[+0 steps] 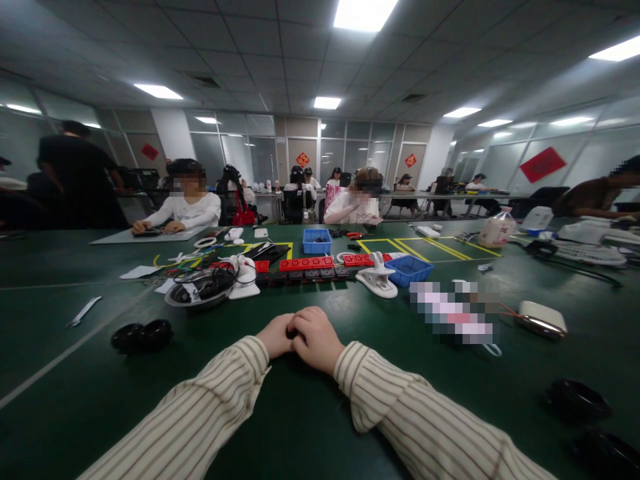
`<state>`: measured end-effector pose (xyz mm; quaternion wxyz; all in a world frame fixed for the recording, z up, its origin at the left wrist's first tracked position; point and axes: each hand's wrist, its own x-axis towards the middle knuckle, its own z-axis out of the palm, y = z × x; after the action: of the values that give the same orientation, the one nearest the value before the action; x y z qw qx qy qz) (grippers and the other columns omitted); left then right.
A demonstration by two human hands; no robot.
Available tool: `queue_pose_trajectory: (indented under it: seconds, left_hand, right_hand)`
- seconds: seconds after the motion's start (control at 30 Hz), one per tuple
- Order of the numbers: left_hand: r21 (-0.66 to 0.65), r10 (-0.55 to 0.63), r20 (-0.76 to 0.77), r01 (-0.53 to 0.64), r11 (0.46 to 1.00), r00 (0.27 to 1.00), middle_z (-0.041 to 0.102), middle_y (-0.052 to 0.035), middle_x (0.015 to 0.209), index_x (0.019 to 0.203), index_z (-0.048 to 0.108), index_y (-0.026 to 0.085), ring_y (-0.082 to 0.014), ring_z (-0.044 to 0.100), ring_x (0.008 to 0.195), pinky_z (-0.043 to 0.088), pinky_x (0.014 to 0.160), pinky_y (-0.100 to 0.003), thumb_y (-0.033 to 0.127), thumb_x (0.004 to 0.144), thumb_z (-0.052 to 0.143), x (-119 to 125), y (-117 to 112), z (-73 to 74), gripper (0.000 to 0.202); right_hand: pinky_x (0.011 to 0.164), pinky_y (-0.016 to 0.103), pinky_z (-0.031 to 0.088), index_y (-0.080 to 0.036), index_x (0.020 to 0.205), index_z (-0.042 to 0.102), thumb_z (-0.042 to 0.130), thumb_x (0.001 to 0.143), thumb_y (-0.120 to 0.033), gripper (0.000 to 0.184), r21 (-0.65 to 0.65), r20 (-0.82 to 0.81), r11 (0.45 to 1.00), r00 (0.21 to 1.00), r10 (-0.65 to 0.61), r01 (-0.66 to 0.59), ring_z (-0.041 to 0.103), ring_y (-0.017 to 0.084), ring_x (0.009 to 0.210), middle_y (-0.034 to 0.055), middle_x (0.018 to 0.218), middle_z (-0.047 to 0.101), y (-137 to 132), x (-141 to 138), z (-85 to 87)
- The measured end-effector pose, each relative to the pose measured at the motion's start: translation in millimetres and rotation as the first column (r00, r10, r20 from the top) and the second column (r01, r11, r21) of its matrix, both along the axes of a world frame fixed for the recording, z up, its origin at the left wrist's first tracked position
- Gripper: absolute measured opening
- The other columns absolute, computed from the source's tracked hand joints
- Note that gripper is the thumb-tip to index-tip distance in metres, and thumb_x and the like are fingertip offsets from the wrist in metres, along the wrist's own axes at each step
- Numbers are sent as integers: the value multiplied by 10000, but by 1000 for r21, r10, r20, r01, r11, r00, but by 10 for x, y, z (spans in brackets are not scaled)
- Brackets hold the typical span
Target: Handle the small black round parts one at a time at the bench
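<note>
My left hand (276,335) and my right hand (316,337) rest together on the green table (300,413), the right partly over the left. Both have curled fingers, closed around a small dark thing (291,332) that shows only between them; its kind is hidden. Beyond my hands lies a row of red socket panels (306,263) with black parts (313,275) along its near side. A white clip base (377,277) stands to the right of that row. To its left, a metal bowl (183,303) holds black cables and parts, beside a white stand (245,277).
Two blue bins (317,241) (410,270) stand on the table. Black round parts (143,335) lie left, with more black rings (579,400) at right. A wrench (85,311) is at far left; a power bank (543,319) lies right. A person (193,207) sits across the table.
</note>
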<state>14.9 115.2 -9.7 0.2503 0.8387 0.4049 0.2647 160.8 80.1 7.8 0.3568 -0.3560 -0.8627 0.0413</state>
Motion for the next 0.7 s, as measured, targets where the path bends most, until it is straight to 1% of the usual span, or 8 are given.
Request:
queue_pose_trajectory:
  seconds: [0.07,0.2,0.3,0.37,0.47,0.53,0.6,0.7]
  left_hand:
    - [4,-19,15,19,1000,1000,638,-35,911,878,613,125,-212,587,876,458,816,-277,126,591,647,0,4,-14,289]
    - [18,-28,1,28,999,1000,645,-47,954,971,614,147,-228,589,911,456,844,-302,156,609,654,17,-5,-17,364]
    - [41,-1,-19,1,999,1000,612,-66,1075,1089,564,169,-247,554,1007,416,915,-337,187,595,688,37,-34,6,509]
    - [53,41,-36,-39,998,999,591,-81,1115,1115,542,167,-262,532,1041,388,947,-362,209,577,715,50,-58,22,567]
    - [68,115,-66,-110,992,991,597,-100,1071,1068,557,142,-285,538,1010,392,927,-384,240,565,729,63,-82,36,541]
    - [78,149,-86,-142,987,985,609,-98,1001,1016,572,131,-292,552,955,414,877,-389,249,569,720,68,-85,38,486]
    - [84,163,-103,-155,984,981,614,-83,930,957,584,134,-285,560,900,430,825,-380,244,580,704,68,-79,36,410]
    - [80,141,-108,-133,988,984,616,-50,888,907,590,156,-253,564,868,436,795,-335,216,593,683,56,-61,28,333]
  right_hand:
    - [833,287,346,-155,805,559,485,645,-77,192,0,-22,1000,1000,-17,17,473,159,848,25,833,552,-4,-2,-2]
    - [876,313,332,-151,935,540,497,711,-126,229,-18,-86,995,991,-103,102,463,177,934,50,954,549,-8,-3,2]
    - [868,334,331,-150,987,526,521,770,-202,223,-60,-119,979,972,-203,197,455,194,956,63,982,540,18,-2,-15]
    - [839,337,341,-147,990,524,536,791,-253,226,-98,-126,961,955,-269,258,459,199,933,66,967,535,49,1,-39]
    - [791,326,348,-153,926,540,560,797,-326,217,-145,-113,940,939,-325,309,464,196,891,58,918,525,89,4,-70]
    - [776,312,343,-160,868,552,572,793,-347,202,-158,-95,938,941,-325,308,464,186,869,46,881,518,100,3,-77]
    - [771,298,338,-165,838,560,572,793,-330,172,-159,-75,945,951,-301,287,462,172,855,35,861,514,98,2,-71]
    - [771,288,333,-161,830,563,547,789,-249,98,-140,-55,961,967,-248,239,457,161,848,31,857,518,79,4,-48]
